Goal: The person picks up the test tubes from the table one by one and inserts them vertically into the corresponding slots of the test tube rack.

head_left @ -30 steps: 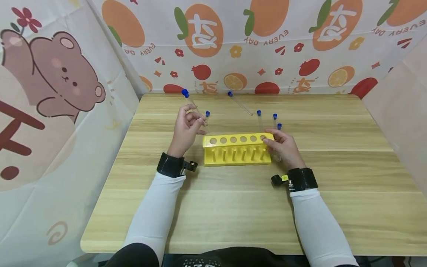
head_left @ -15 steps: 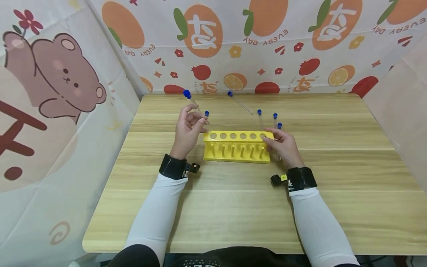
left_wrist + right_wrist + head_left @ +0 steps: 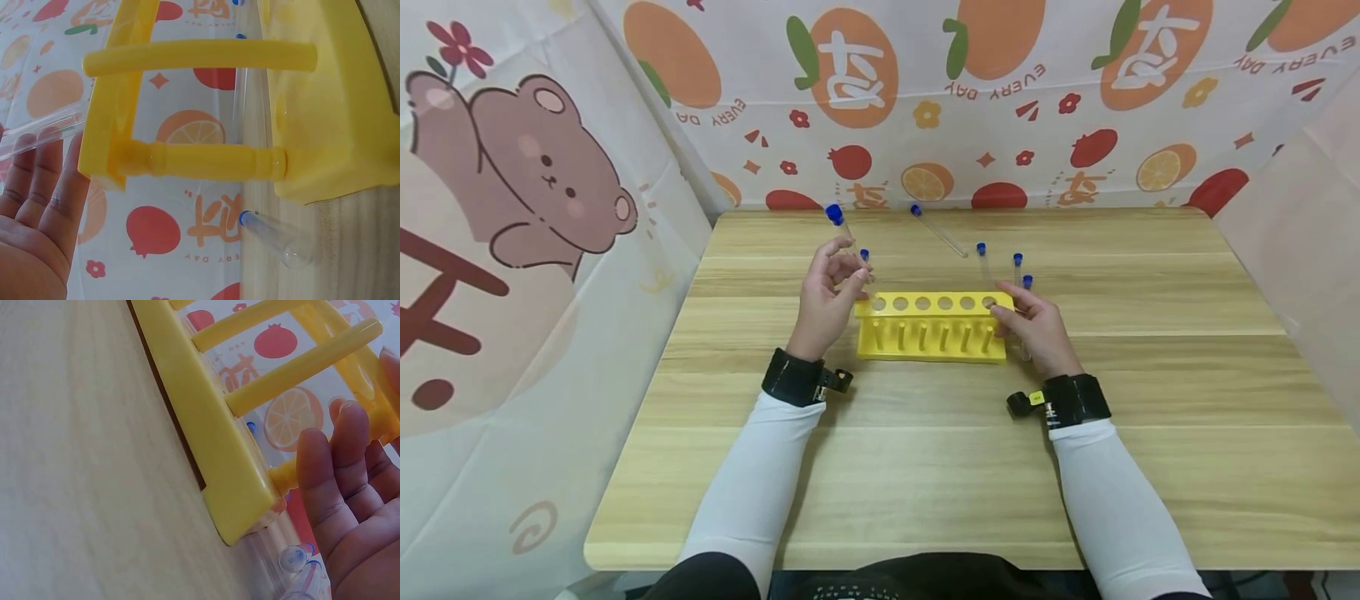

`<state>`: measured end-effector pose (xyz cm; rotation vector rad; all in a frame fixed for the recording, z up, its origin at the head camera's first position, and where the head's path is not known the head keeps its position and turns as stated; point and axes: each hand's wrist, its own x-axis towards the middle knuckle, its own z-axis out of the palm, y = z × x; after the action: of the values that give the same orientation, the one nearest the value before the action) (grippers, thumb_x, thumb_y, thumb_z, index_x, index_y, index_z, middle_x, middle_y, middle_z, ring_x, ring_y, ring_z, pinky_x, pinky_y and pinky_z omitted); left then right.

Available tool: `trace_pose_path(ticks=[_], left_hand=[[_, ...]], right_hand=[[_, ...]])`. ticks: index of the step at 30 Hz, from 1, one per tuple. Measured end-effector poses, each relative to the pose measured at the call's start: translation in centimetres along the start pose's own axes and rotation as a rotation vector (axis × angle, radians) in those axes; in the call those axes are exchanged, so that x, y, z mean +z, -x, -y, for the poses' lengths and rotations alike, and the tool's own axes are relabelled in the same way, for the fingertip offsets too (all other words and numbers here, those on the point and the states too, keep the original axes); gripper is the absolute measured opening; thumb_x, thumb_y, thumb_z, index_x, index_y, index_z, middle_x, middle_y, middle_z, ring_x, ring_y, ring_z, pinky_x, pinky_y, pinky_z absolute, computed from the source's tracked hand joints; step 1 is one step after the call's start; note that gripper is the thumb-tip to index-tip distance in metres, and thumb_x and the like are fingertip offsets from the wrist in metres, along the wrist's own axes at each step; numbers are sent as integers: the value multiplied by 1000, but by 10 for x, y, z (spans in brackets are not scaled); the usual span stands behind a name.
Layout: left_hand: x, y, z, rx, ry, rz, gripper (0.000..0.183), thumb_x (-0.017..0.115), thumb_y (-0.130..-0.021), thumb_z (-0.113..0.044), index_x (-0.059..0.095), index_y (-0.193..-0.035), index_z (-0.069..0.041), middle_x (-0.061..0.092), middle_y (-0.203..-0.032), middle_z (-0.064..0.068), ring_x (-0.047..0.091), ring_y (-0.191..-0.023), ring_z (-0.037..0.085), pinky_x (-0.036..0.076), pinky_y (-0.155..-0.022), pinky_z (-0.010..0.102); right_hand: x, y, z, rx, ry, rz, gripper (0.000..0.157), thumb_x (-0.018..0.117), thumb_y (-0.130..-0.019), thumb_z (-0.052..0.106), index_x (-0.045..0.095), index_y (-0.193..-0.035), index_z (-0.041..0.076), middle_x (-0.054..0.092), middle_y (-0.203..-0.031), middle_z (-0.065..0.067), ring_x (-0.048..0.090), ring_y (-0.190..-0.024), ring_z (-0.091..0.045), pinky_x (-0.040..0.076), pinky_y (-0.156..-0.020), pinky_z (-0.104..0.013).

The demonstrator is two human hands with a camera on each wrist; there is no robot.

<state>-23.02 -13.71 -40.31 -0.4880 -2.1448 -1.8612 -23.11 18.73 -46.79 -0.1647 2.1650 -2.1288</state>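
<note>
We see the left grip (image 3: 829, 296) closed around a capped tube (image 3: 842, 227), tilted near the left end of the yellow rack (image 3: 934, 316); the right grip (image 3: 1036, 327) pinches the opposite end, presumably steadying it on the counter (image 3: 880, 467). 5 more tubes (image 3: 941, 233) lie about.

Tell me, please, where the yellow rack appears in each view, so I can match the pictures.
Head: the yellow rack stands near the centre, slightly right.
Left wrist: the yellow rack fills the upper centre and right.
Right wrist: the yellow rack slants from the top edge toward the lower right.
Shared landmark: the fruit-print cloth beyond it.
</note>
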Motion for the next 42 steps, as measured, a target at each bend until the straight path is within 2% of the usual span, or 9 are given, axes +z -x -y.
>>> trace_pose_path(ticks=[7,12,14,17,21,31,35,39,42], left_hand=[[3,4,-19,-1,-7,6,39,56,-97,0,44,-134,-1,61,-101,18,62,-93,39,59,-72,36],[5,6,-27,9,-20,12,38,57,-95,3,45,-132,2,62,-101,21,62,-91,40,58,-71,35],[5,6,-27,10,-19,16,38,57,-95,4,46,-132,2,62,-102,23,62,-90,38,56,-70,30],[5,7,-25,7,-24,19,38,56,-95,3,46,-131,2,62,-102,25,64,-89,30,52,-70,23],[5,8,-23,12,-41,23,38,57,-95,3,47,-131,2,63,-102,26,65,-89,26,50,-71,21],[5,9,-21,22,-62,37,37,56,-94,4,47,-130,2,62,-101,26,63,-95,40,51,-82,26],[6,8,-20,16,-83,33,36,56,-94,5,48,-129,1,63,-100,25,64,-92,30,50,-84,27],[7,9,-21,21,-113,34,36,57,-94,4,49,-129,-1,63,-98,24,61,-87,16,50,-84,30],[8,9,-22,32,-130,36,36,57,-93,4,49,-128,0,63,-97,25,60,-86,15,50,-84,34]], right_hand=[[0,2,-1,2,13,-7,62,72,-90,28,49,-143,8,56,-137,-12,67,-75,-11,57,-70,-25],[0,2,0,-4,8,-3,61,72,-90,29,49,-144,9,48,-148,-7,67,-85,-8,57,-70,-24],[0,2,-1,-2,12,-4,60,71,-91,29,50,-143,10,48,-148,-7,67,-85,-9,57,-70,-24],[-1,3,-1,10,26,-8,59,71,-90,30,51,-143,12,56,-139,-8,67,-79,-13,57,-71,-26],[-1,2,-1,22,37,-10,60,72,-90,31,51,-143,12,62,-127,-8,66,-75,-17,57,-72,-27],[1,2,1,15,5,0,61,72,-90,30,50,-144,10,56,-136,-11,66,-79,-11,57,-71,-24],[0,1,1,-6,-11,7,61,72,-90,28,50,-143,9,55,-137,-16,66,-87,-10,57,-71,-25],[0,1,0,-15,-17,9,61,73,-90,27,49,-143,9,54,-136,-18,66,-87,-10,57,-70,-25],[0,1,0,-15,-19,9,61,73,-90,27,50,-143,9,53,-138,-19,66,-86,-9,57,-70,-24]])
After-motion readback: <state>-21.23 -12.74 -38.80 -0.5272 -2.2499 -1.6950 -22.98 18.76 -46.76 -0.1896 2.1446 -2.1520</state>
